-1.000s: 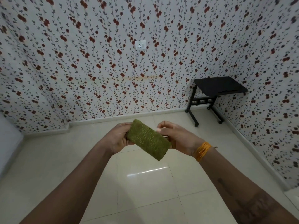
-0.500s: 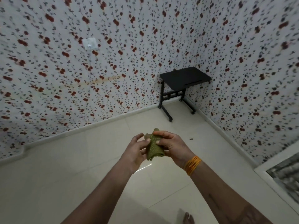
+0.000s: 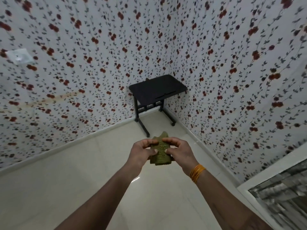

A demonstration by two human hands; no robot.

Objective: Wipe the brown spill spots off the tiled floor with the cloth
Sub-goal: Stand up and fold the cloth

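A green cloth (image 3: 160,153), folded into a narrow bundle, sits between both hands at chest height above the cream tiled floor (image 3: 66,180). My left hand (image 3: 141,151) grips its left side with curled fingers and thumb. My right hand (image 3: 180,151), with orange bangles on its wrist, pinches the right side. No brown spill spots show on the stretch of floor in view; my arms hide part of the tiles below.
A small black table (image 3: 157,90) on thin legs stands in the room's corner ahead. Flowered wallpaper covers both walls, with a white socket plate (image 3: 20,55) at the left. A white-framed opening (image 3: 274,188) lies at the lower right.
The view has swung to the right, bringing the corner table toward the centre. The cloth went from spread flat between the hands to folded into a narrow bundle.
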